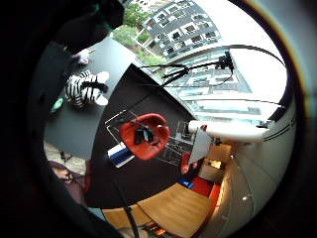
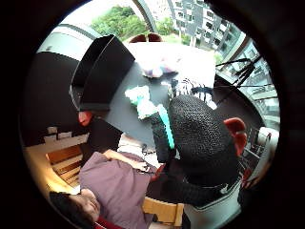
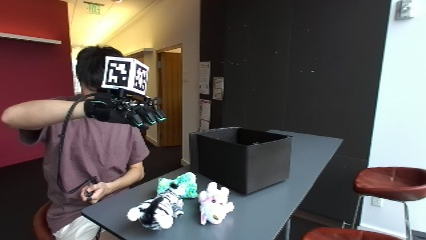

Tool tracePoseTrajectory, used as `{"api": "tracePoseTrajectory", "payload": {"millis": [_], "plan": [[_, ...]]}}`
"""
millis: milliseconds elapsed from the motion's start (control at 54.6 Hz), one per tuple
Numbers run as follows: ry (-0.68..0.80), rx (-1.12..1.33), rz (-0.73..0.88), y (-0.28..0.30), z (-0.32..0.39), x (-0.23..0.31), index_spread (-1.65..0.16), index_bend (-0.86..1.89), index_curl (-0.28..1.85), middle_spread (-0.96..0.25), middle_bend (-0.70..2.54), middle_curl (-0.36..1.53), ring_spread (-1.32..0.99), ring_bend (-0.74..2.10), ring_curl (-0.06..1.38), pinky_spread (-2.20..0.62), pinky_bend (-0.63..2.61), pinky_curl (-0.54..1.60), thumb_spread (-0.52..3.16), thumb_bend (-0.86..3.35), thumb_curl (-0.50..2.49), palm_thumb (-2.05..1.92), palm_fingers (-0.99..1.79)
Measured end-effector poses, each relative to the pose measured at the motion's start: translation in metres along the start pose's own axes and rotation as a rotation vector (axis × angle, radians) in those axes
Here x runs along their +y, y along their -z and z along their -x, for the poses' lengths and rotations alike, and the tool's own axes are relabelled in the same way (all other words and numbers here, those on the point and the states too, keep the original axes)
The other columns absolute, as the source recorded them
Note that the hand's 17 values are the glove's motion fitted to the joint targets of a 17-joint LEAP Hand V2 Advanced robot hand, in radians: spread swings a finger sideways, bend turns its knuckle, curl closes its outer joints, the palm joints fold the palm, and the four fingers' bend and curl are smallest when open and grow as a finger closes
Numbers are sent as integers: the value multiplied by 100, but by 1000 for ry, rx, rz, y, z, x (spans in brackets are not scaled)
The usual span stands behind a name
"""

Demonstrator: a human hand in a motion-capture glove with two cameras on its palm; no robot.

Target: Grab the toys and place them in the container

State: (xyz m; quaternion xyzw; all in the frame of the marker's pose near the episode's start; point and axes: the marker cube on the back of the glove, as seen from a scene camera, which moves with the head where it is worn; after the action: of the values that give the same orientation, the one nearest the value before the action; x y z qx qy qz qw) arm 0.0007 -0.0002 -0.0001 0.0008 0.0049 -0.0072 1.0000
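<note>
Right hand: the gloved right hand (image 3: 124,111) is up at head height, well above the table (image 3: 293,200), fingers loosely curled, holding nothing.
Toys: three on the table's near end, green toy (image 3: 177,185) behind, zebra toy (image 3: 157,210) in front, pink-and-white toy (image 3: 214,204) just beside it.
Container: black container (image 3: 243,157) sits upright, open-topped, just behind the toys.
Stool: a red stool (image 3: 391,181) stands past the table.

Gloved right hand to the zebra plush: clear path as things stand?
Probably yes. The gloved right hand is raised at head height, holding nothing. The zebra plush lies uncovered near the table's front edge, beside the pink plush and green plush. The black container stands behind them, off the path.
</note>
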Motion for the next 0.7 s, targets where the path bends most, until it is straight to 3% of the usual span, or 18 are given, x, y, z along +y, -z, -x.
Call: {"api": "tracePoseTrajectory", "payload": {"millis": [128,275,586,696], "plan": [[-6,9,5,3,0,-3,-13,10,5,-1,15,5,-6,40,10,-2,72,22,91,-2,3,-4,7],[14,15,7,2,1,-10,-16,13,10,-1,18,11,-8,48,15,-3,80,27,121,-3,6,-5,1],[50,-27,107,-15,4,-36,-18,14,18,-1,19,21,-9,55,20,-3,85,31,141,-3,11,-6,-6],[49,-64,175,-35,4,-49,-17,3,15,0,17,24,-7,54,21,-2,91,33,137,-5,13,-7,-20]]}}
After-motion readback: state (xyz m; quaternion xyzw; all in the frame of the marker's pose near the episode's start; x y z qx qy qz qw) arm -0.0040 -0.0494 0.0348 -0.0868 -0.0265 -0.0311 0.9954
